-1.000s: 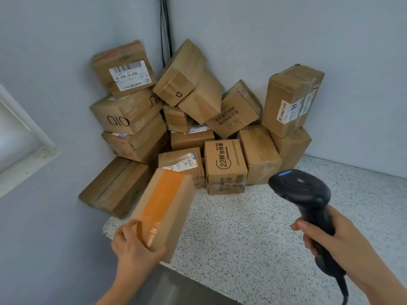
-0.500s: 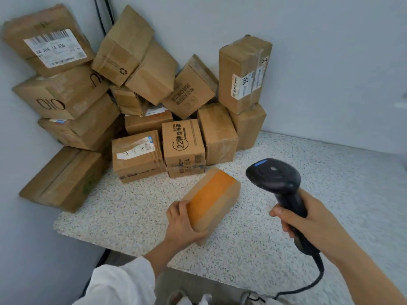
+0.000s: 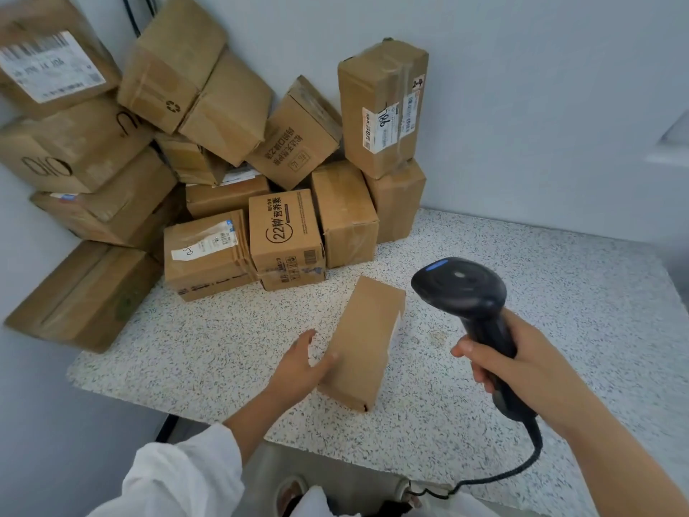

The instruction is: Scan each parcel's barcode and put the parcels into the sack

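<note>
Rolled over since half a second ago, the parcel (image 3: 367, 341) now lies flat on the table (image 3: 559, 292) with a plain brown face up and its orange-taped face out of sight, and it sits nearer the front edge, about midway along it. Left fingers (image 3: 308, 336) are straight and loosely apart just beside the parcel's left flank, with only the thumb touching the cardboard - nothing is clamped. The left hand (image 3: 302, 367) stands on edge with the wrist low over the front edge, and the forearm runs back into a white sleeve (image 3: 186, 475). Fingers of the right hand (image 3: 522, 375) are wrapped tight round the handle of the scanner (image 3: 460, 289), whose head hangs above the table just right of the parcel's far end, its cable (image 3: 522, 468) trailing off the front edge. By its look the parcel is a small stiff carton, probably light enough for one hand and not slippery, though taped faces would slide more than bare board. Best hold, I judge, is across the short width, thumb on one long side and fingers on the other, which leaves the faces free to turn toward the scanner. No barcode shows on top - a pale strip along the right side may be a label, but I cannot tell. Other parcels (image 3: 285, 233) are heaped in the far left corner against the walls; no sack is in view.
</note>
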`<control>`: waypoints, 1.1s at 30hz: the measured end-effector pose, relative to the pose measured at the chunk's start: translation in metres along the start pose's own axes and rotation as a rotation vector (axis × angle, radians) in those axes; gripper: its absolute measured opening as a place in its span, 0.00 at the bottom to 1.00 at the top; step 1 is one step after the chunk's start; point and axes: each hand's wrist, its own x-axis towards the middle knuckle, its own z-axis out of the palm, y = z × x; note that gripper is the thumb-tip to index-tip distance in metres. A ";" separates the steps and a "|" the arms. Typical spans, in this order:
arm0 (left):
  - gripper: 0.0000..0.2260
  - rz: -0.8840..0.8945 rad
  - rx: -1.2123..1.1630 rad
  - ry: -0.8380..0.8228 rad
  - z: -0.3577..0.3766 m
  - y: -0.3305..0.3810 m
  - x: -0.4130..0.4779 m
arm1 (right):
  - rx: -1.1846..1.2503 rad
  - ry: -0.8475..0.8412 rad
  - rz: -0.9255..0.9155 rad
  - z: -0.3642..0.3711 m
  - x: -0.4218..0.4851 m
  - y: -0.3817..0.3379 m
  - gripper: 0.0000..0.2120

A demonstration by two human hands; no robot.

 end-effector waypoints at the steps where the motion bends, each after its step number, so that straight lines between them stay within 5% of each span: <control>1: 0.34 0.038 0.029 0.078 0.004 0.008 -0.004 | 0.009 0.000 0.002 -0.002 -0.001 0.001 0.05; 4: 0.39 0.159 0.199 0.227 0.024 0.033 -0.020 | 0.026 -0.001 0.004 -0.008 -0.003 0.006 0.06; 7: 0.45 0.129 0.518 0.147 0.058 0.045 -0.027 | 0.015 -0.004 0.012 -0.014 -0.005 0.011 0.06; 10: 0.41 0.040 0.654 0.115 0.075 0.045 -0.020 | 0.007 -0.009 0.010 -0.021 -0.008 0.015 0.05; 21: 0.32 0.058 0.288 -0.009 -0.002 0.026 0.005 | 0.035 -0.035 0.004 -0.034 -0.016 0.025 0.06; 26: 0.27 -0.007 0.386 0.155 -0.013 0.020 0.010 | 0.028 -0.075 0.002 -0.030 -0.017 0.026 0.06; 33: 0.53 -0.161 0.699 0.373 0.026 0.020 -0.001 | 0.013 -0.102 -0.003 -0.024 -0.021 0.024 0.05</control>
